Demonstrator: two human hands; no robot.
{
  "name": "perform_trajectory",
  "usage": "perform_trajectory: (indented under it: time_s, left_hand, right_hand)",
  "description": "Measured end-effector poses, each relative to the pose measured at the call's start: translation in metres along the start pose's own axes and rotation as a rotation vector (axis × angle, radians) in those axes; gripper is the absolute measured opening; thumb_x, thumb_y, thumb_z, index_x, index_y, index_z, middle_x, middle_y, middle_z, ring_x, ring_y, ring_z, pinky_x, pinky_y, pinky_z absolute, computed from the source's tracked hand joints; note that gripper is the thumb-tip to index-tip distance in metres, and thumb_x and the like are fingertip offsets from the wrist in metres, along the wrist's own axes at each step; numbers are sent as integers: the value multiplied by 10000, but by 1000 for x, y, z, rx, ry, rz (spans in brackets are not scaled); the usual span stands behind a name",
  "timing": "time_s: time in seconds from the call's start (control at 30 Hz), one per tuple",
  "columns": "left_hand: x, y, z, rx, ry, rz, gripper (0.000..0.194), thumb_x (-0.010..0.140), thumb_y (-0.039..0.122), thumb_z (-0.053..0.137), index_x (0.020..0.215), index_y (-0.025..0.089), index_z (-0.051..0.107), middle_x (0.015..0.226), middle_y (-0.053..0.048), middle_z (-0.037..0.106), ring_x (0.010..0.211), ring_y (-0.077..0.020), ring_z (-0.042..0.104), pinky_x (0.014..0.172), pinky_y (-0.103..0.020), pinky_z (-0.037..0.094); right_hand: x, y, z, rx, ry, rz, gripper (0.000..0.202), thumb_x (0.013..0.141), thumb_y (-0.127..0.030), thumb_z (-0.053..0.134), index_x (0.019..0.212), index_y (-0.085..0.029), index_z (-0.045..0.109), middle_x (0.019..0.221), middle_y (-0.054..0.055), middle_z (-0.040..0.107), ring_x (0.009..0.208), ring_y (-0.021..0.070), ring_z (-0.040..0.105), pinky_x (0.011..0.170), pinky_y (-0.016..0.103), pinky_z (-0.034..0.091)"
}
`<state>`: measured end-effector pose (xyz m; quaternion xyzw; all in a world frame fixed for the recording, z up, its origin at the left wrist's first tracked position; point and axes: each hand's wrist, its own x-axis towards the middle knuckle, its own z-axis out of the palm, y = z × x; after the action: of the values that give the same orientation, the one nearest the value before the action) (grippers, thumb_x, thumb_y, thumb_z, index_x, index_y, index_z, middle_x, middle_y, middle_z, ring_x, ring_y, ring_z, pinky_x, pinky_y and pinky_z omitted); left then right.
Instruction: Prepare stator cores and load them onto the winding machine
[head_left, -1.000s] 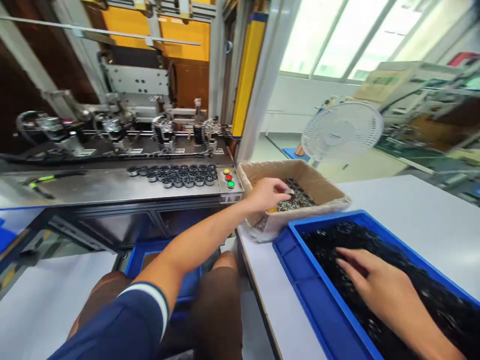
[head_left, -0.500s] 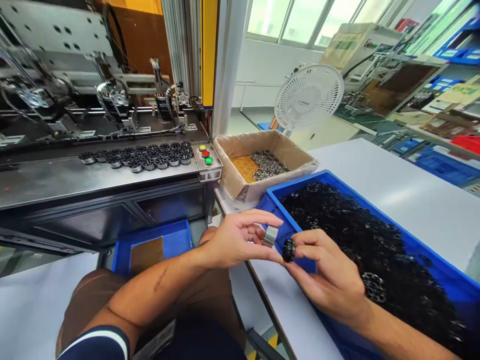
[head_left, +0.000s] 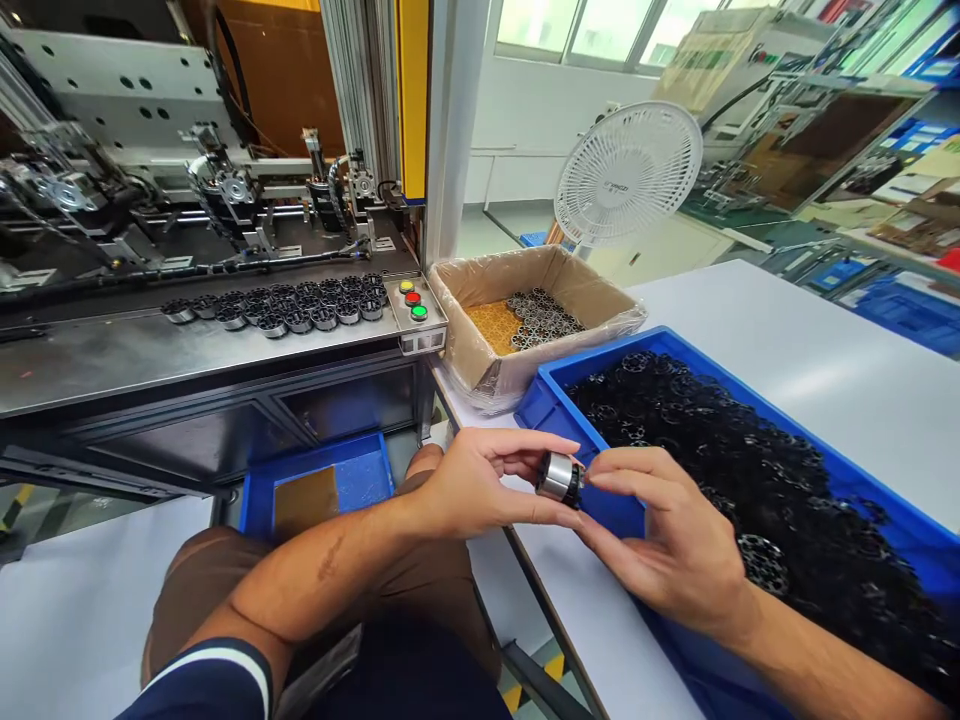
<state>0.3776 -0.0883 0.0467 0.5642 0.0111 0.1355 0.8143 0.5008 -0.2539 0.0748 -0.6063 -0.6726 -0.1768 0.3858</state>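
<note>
A silver metal ring is held by my left hand, its fingers curled round the ring. Against the ring's right side sits a black round part, and the fingertips of my right hand grip it. The two pieces touch and line up roughly end to end. Both hands are close together over the near corner of a blue bin, which holds a heap of black round parts.
A lined cardboard box with round parts stands behind the bin. To the left, a machine bench carries rows of ringed parts beside a button panel. A white fan stands behind. Below is a blue tray.
The ring and the black part, apart before, have come together. My right hand's fingertips are now at the ring's end. The whole view has shifted slightly.
</note>
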Motion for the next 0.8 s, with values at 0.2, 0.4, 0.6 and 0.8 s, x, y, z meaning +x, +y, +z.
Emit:
perform_trajectory:
  time_s: [0.2,0.4,0.6,0.8]
  left_hand:
    - [-1,-2,-2,-34,11,-57,660,524,216,989,1137,116,766,950,-72,754,871,-170,721,916,-340,593]
    - [-3,-2,-2,-80,-30,-149,703,534,295,995,1169,122,748,940,-75,750,891,-194,726,886,-353,586]
    - [-4,-2,-1,-19,-49,-115,721,537,313,994,1181,114,741,945,-80,746,898,-199,716,886,-351,581]
    - [-4,-7,-2,-16,-33,-99,755,527,345,995,1197,111,737,889,-63,732,851,-187,708,848,-347,589]
  right_hand:
    - [-1,3,-1,-59,-56,-65,342,886,-44,685,1217,-111,628,1084,139,648,981,223,669,836,326,596]
    - [0,5,-1,-46,-72,-97,352,897,-89,702,1239,-97,615,1095,147,629,992,238,654,839,354,605]
    - [-1,4,-3,-54,-85,-121,376,878,-41,693,1243,-90,618,1109,147,633,1017,250,646,862,377,603]
    - [-3,3,-3,-69,-74,-129,449,871,-34,693,1306,-122,630,1084,131,645,988,260,668,849,385,616]
